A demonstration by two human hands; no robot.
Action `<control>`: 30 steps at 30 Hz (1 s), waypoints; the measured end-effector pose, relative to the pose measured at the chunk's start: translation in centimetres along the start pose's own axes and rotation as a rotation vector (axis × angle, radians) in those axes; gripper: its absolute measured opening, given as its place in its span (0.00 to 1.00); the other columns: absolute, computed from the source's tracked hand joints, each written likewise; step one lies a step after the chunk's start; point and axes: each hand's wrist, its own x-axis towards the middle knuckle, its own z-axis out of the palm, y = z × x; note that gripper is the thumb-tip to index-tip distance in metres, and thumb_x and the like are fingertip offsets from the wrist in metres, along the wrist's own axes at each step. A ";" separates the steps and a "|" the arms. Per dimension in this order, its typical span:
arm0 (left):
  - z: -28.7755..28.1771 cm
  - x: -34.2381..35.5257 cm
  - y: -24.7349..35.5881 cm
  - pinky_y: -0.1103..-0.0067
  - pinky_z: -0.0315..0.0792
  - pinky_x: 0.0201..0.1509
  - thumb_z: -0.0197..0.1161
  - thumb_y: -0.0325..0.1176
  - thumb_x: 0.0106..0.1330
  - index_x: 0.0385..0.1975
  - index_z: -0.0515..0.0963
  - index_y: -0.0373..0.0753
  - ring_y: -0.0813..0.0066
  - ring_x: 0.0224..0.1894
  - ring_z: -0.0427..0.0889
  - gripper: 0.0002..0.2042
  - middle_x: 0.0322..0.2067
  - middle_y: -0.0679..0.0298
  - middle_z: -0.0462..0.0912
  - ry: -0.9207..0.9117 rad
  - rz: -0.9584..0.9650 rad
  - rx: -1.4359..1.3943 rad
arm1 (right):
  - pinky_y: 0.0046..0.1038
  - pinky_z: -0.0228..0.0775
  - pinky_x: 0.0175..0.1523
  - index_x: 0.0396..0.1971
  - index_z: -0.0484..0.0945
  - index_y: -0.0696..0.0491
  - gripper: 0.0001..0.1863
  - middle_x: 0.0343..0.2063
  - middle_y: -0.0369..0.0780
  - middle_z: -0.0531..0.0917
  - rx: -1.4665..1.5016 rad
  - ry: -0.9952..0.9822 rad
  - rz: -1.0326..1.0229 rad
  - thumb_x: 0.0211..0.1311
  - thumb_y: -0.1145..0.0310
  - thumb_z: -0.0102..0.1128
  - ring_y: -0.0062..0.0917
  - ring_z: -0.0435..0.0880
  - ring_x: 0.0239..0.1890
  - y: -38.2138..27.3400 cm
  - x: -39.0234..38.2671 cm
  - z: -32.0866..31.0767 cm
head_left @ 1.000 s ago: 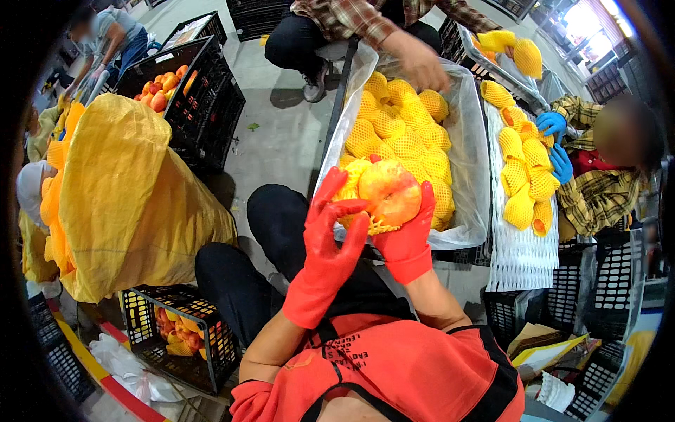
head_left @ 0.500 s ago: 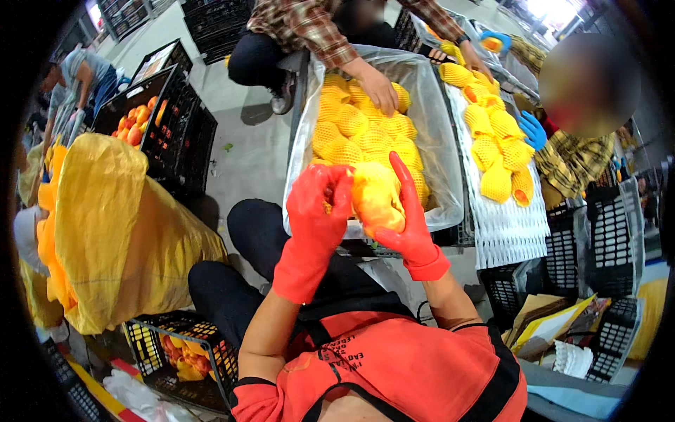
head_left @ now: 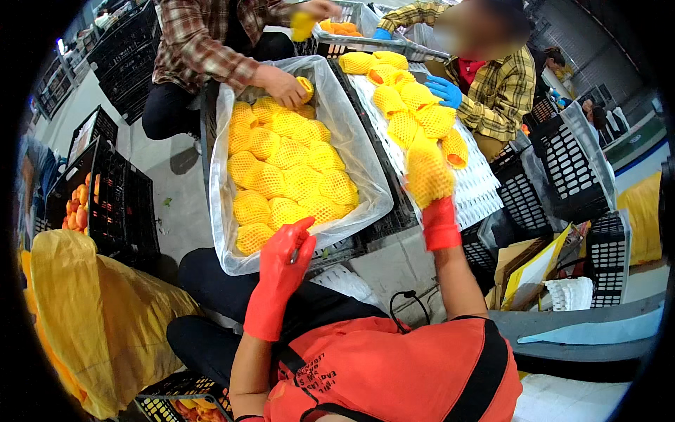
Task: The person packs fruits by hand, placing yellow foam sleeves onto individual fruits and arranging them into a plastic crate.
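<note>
My right hand (head_left: 441, 219), in a red rubber glove, reaches over the white padded sheet (head_left: 481, 193). At its end is a fruit in a yellow foam net (head_left: 430, 174), slightly blurred, hiding my fingers. It overlaps several netted fruits (head_left: 401, 102) lying on the sheet. My left hand (head_left: 283, 257), also red-gloved, hovers at the near edge of the lined crate (head_left: 380, 197). Its index finger points forward while the others curl around something small and greyish. Rows of yellow netted fruits (head_left: 288, 158) fill the crate. A co-worker's hand (head_left: 281, 86) touches one netted fruit at its far end.
Black crates of orange-red fruit (head_left: 77, 204) stand left, behind a large yellow sack (head_left: 105, 302). A co-worker with blue gloves (head_left: 444, 91) sits beyond the sheet. Empty black crates (head_left: 562, 158) and cardboard (head_left: 517, 267) are at right. Another crate (head_left: 186, 401) sits low left.
My hands have moved apart; the right has carried the netted fruit from over the crate to the white sheet. The view has turned right. The co-worker's hand remains at the crate's far end.
</note>
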 end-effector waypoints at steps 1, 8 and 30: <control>0.1 -0.2 -0.3 0.78 0.76 0.35 0.64 0.23 0.59 0.50 0.78 0.38 0.71 0.31 0.81 0.17 0.31 0.61 0.81 -0.024 0.001 0.026 | 0.40 0.75 0.53 0.65 0.62 0.52 0.30 0.57 0.43 0.74 -0.194 -0.020 -0.278 0.67 0.52 0.52 0.35 0.78 0.54 -1.4 2.3 -2.9; -1.6 0.5 -0.9 0.82 0.74 0.41 0.58 0.29 0.68 0.50 0.78 0.34 0.79 0.38 0.81 0.13 0.36 0.64 0.82 0.008 -0.544 -0.351 | 0.41 0.69 0.57 0.69 0.54 0.53 0.47 0.61 0.56 0.67 -1.633 0.562 -0.465 0.48 0.70 0.68 0.48 0.76 0.54 -3.7 7.7 -13.3; -4.9 0.3 -2.8 0.82 0.75 0.47 0.56 0.27 0.70 0.50 0.77 0.32 0.77 0.41 0.82 0.12 0.38 0.63 0.82 0.268 -0.437 -0.427 | 0.42 0.68 0.56 0.48 0.73 0.60 0.36 0.46 0.55 0.77 -1.642 -1.169 -0.271 0.45 0.47 0.68 0.49 0.74 0.51 15.5 8.4 14.7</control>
